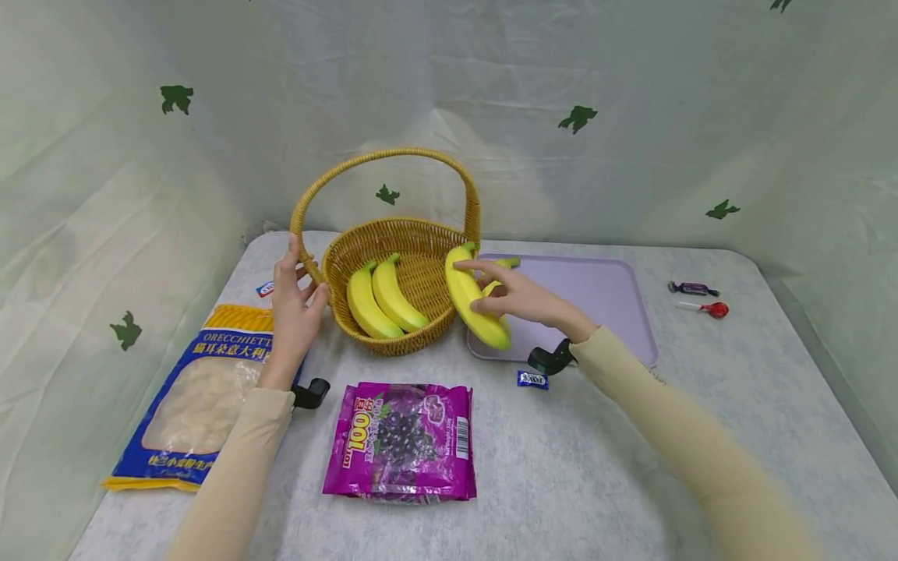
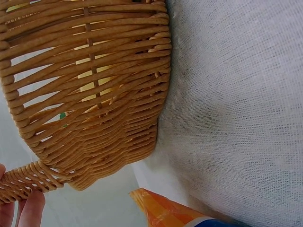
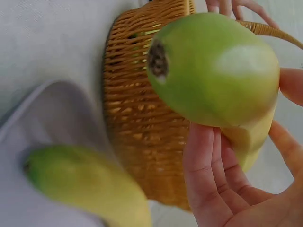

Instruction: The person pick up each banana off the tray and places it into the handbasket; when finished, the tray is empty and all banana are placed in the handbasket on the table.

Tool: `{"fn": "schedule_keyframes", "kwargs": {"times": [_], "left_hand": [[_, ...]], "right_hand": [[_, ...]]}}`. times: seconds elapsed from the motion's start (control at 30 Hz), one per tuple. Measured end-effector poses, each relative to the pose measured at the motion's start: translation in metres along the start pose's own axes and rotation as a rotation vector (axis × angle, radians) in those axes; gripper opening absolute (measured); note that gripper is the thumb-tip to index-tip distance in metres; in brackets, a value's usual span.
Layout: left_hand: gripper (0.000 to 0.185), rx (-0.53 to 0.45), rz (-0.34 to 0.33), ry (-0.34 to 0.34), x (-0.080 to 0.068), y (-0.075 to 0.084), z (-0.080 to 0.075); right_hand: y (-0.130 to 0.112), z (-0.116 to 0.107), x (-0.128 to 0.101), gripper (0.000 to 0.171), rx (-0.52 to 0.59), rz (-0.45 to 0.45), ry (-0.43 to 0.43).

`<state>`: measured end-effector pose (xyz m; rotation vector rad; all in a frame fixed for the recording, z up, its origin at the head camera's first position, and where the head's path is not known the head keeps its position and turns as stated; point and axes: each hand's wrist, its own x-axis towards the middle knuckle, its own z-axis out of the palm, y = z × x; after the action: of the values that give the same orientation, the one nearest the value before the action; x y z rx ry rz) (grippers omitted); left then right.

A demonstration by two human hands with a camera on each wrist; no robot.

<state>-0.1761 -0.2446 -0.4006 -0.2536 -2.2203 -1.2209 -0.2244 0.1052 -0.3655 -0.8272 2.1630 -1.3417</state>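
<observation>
A wicker basket [image 1: 421, 273] with a tall handle stands mid-table and holds two yellow bananas [image 1: 382, 300]. My left hand [image 1: 298, 292] grips the basket where the handle meets the left rim; in the left wrist view fingertips [image 2: 28, 208] lie by the handle [image 2: 23, 182]. My right hand [image 1: 501, 300] holds a third banana [image 1: 473, 308] just outside the basket's right rim, over the left edge of a lilac tray [image 1: 596, 304]. The right wrist view shows that banana's green tip [image 3: 213, 66] between my fingers [image 3: 208, 165]. Another banana [image 3: 80, 184] lies on the tray, partly hidden behind my hand.
A blue and yellow pasta bag [image 1: 199, 389] lies at the left. A purple grape sweets bag [image 1: 403, 440] sits in front. A small blue sweet [image 1: 532, 379] is near the tray. A purple sweet [image 1: 693, 289] and a red lollipop [image 1: 708, 309] lie right. Fabric walls surround the table.
</observation>
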Motion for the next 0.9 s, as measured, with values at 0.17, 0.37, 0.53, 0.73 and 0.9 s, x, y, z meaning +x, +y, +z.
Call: {"fn": "schedule_keyframes", "kwargs": {"times": [0.17,0.37,0.53,0.73,0.9], "left_hand": [[0.082,0.001,-0.021,-0.003,-0.001,0.001,0.000],[0.083,-0.001,-0.013,0.004,-0.001,0.000,0.000],[0.083,0.004,0.002,0.006,-0.001,0.000,0.001],[0.083,0.006,0.002,0.008,0.000,0.000,0.002],[0.082,0.000,-0.006,0.007,-0.001,0.000,0.001]], "right_hand": [[-0.009,0.007,0.023,0.060,-0.004,-0.048,0.005],[-0.017,0.015,0.051,0.055,-0.026,-0.056,0.019],[-0.021,0.020,0.072,0.054,-0.068,-0.054,0.038],[-0.024,0.024,0.091,0.054,-0.168,-0.029,0.084],[-0.022,0.030,0.103,0.053,-0.238,-0.013,0.096]]}}
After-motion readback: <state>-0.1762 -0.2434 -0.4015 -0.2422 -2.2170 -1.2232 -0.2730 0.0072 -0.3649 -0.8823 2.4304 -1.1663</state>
